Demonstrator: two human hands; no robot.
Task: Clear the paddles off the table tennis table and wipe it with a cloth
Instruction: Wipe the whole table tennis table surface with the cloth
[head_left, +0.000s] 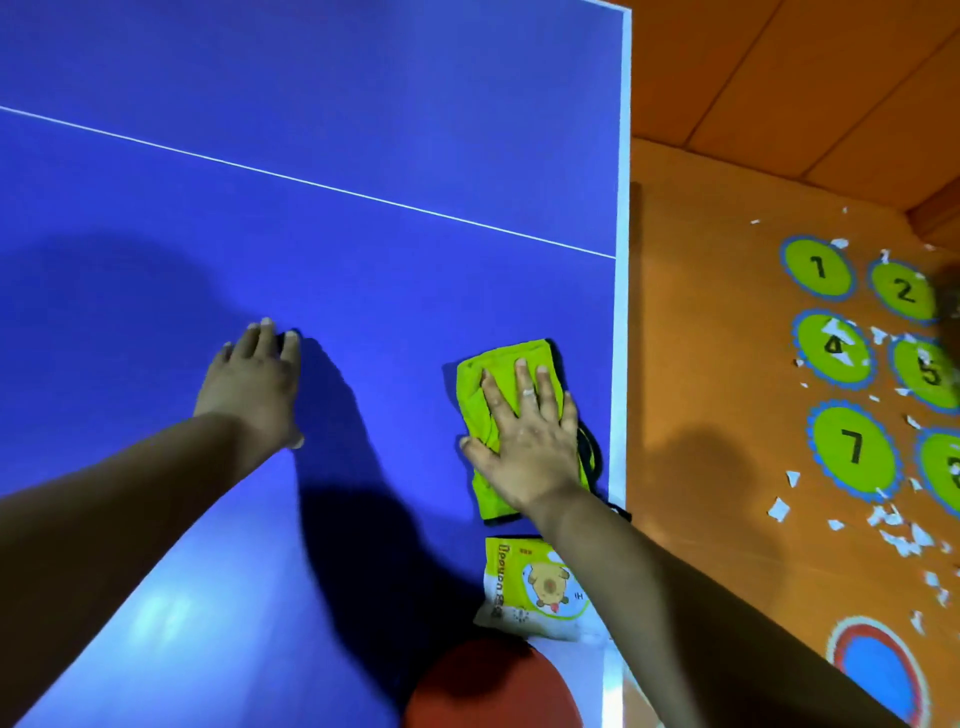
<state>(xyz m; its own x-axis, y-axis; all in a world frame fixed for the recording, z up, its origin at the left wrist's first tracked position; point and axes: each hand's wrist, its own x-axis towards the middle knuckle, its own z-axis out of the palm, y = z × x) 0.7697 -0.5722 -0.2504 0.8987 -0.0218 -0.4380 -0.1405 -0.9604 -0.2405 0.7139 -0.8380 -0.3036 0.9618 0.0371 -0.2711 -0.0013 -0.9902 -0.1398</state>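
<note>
1. L hand (254, 379): fingers straight, close together, flat on blue desk (363, 104).
2. R hand (524, 441): fingers spread, palm pressing down on green cloth (501, 358).
3. Cloth: folded, lies on desk near right edge; black cord at its right side.
4. Packet (519, 582) just below cloth; red paddle (488, 686) at desk's near edge, partly cut off.
5. Orange floor (727, 312) w/ numbered stickers (818, 267), paper scraps.
</note>
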